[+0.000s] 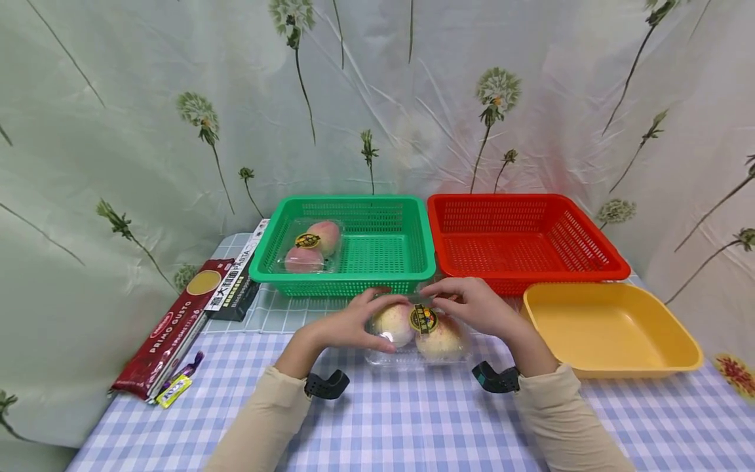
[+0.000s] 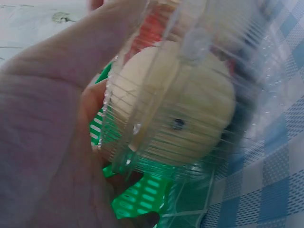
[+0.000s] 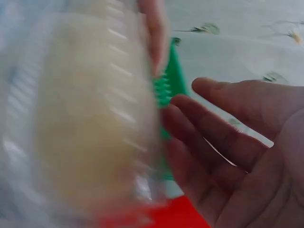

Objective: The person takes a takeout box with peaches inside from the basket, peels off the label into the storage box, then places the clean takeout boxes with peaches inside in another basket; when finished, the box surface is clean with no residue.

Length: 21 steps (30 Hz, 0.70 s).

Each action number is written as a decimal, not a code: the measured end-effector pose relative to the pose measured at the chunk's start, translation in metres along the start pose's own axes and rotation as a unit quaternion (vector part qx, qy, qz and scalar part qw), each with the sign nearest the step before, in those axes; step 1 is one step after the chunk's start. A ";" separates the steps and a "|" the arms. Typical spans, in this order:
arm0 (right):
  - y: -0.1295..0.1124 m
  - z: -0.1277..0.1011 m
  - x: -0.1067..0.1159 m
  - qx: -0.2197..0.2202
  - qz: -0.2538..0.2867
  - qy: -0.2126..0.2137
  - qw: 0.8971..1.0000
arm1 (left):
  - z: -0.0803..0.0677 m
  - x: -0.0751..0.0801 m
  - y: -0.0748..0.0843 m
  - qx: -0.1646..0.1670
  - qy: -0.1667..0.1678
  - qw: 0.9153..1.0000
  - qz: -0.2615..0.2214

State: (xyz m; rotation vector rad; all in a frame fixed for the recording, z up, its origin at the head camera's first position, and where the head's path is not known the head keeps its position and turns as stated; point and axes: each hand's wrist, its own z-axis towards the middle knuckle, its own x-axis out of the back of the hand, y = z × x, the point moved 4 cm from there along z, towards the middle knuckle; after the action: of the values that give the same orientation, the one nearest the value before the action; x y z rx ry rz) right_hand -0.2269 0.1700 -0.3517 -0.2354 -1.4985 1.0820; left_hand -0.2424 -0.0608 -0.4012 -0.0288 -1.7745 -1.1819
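From where I stand, the clear box (image 1: 419, 334) of two pale fruits (image 1: 394, 326) sits in front of the person, over the checked cloth (image 1: 413, 419) and just on the near side of the green basket (image 1: 342, 278); I can't tell whether its base is quite clear of the surface. The left hand (image 1: 354, 324) grips the box's left end, thumb set wide of the fingers, which curl round the plastic. The right hand (image 1: 478, 308) is at the far right edge with its fingers loosely bent and its thumb apart, pinching nothing that I can make out; whether the fingertips press on the plastic, I can't tell. As I judge it, so thin a shell wants a gentle, even hold: one palm low on each end, thumbs off the middle of the lid, so that it doesn't buckle or pop its seam. The right side looks the less secure, so firming that hold before any lift would stop the box tipping and the fruits rolling together and bruising. The basket's rim is near the fingers, so knuckles need care there too.
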 end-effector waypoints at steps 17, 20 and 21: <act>0.000 0.008 -0.019 -0.004 -0.037 0.018 0.999 | 0.003 -0.003 -0.005 -0.002 0.009 0.999 -0.039; 0.001 0.010 -0.022 -0.020 -0.065 0.041 0.997 | 0.003 -0.003 -0.004 -0.007 0.009 0.999 -0.042; 0.001 0.010 -0.023 -0.026 -0.077 0.048 0.995 | 0.003 -0.003 -0.004 -0.009 0.009 0.999 -0.043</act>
State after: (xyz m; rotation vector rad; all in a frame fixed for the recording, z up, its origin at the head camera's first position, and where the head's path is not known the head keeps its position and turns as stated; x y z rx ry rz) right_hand -0.2295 0.1499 -0.3665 -0.2016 -1.4355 0.8967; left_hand -0.2453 -0.0595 -0.4062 0.0480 -1.7654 -1.2551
